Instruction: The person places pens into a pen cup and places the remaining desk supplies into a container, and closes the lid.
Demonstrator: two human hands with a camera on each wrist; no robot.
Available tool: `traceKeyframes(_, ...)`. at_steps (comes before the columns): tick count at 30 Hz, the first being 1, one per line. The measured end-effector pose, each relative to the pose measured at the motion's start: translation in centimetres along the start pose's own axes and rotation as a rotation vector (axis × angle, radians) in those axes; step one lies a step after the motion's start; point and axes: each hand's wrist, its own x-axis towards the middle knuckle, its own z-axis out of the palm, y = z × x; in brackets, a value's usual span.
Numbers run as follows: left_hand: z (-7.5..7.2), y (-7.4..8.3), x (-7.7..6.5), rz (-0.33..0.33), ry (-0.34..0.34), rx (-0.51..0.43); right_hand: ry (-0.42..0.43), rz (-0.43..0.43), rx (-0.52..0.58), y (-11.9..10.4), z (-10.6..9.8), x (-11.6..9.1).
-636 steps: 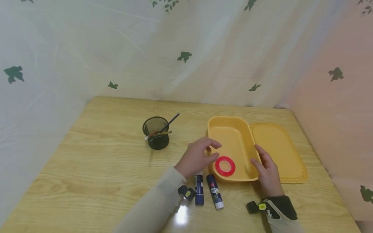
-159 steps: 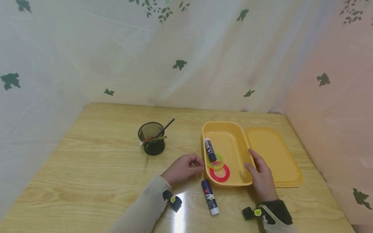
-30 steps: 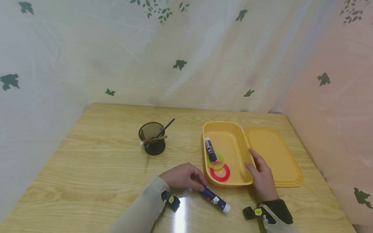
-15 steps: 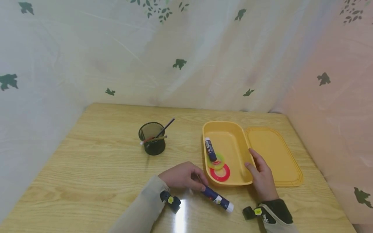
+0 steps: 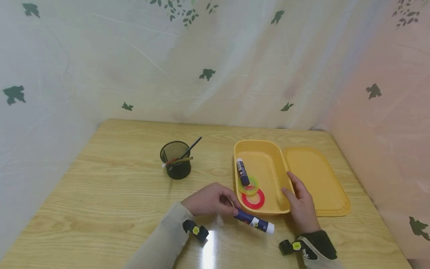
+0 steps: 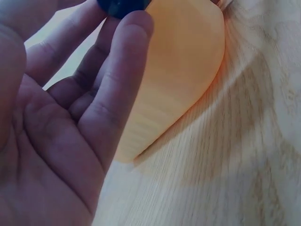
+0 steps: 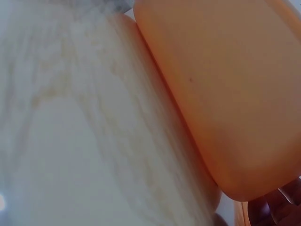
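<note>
My left hand [image 5: 212, 201] pinches one end of a dark blue glue stick [image 5: 251, 220] between thumb and fingers. The stick's white end points to the right, in front of the near wall of the yellow box [image 5: 265, 160]. In the left wrist view, only the stick's dark round end [image 6: 123, 6] shows at the fingertips. My right hand [image 5: 305, 206] grips the box's right side, thumb over the rim and fingers outside. Inside the box, a second glue stick [image 5: 243, 172] rests partly on a yellow-green ring [image 5: 255, 189], which overlaps a red ring [image 5: 261, 201].
The yellow lid [image 5: 317, 183] lies flat on the table, right beside the box. Left of the box stands a black mesh pen cup [image 5: 178, 172] with several pencils or pens in it. Patterned cloth [image 5: 151, 67] hangs behind the wooden table [image 5: 111, 194] and along both sides.
The yellow-green ring and the first glue stick have come into the box. The other glue stick, earlier lying on the table, is now in my left hand, its white end swung right and upward.
</note>
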Motion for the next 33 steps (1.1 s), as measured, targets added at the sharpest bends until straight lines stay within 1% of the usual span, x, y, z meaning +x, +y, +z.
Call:
traceKeyframes(4,-0.1,0.0,0.1,0.037,0.04,-0.016,-0.007,0.01,0.006,-0.1,0.0,0.0)
traceKeyframes(8,-0.1,0.0,0.2,0.055,0.081,-0.03,-0.011,0.004,0.003,-0.1,-0.1,0.0)
traceKeyframes(12,-0.2,-0.1,0.3,0.071,0.141,-0.005,-0.01,0.004,-0.016,-0.1,-0.1,0.0)
traceKeyframes(17,-0.3,0.0,0.4,0.061,0.211,0.017,0.001,-0.008,-0.024,0.0,-0.1,0.0)
traceKeyframes(19,-0.3,0.0,0.4,0.052,0.227,0.011,0.003,-0.012,-0.024,0.0,0.0,0.0)
traceKeyframes(25,0.1,0.0,0.7,0.058,0.29,-0.009,-0.001,-0.02,-0.021,0.1,-0.1,0.1)
traceKeyframes(30,0.4,0.2,1.1,0.012,0.341,-0.026,-0.003,-0.006,-0.021,0.0,-0.1,0.0)
traceKeyframes(33,0.5,0.2,1.2,-0.002,0.364,-0.039,-0.003,-0.001,-0.03,-0.2,0.0,0.1)
